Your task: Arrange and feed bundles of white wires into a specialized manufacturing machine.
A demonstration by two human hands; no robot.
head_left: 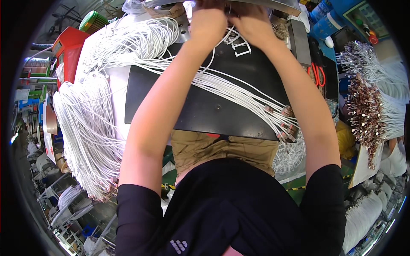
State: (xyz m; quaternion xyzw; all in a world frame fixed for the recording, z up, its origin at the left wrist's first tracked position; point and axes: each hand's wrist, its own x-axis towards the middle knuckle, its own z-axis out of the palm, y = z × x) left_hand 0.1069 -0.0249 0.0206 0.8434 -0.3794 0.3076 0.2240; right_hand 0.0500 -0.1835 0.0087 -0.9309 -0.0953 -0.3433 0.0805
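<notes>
Both my arms reach to the far edge of a black work board (pixel 239 106). My left hand (pixel 208 21) and my right hand (pixel 253 24) are side by side under the lip of a metal machine (pixel 277 5), and their fingers are hidden. A white cable (pixel 213 55) runs down from beside my left hand. Just below my right hand sticks out a small white plastic frame (pixel 242 53), like a moulding runner. Across the board lies a bundle of white cables (pixel 230 91) with brownish connector ends (pixel 287 123) at the right.
Coiled white cables (pixel 145 40) pile up at the far left, and a thick hank (pixel 87 123) hangs over the left edge. Red-handled pliers (pixel 317 74) lie at the right. Beyond them are more cables with copper-coloured ends (pixel 365 111). A red box (pixel 72 51) stands far left.
</notes>
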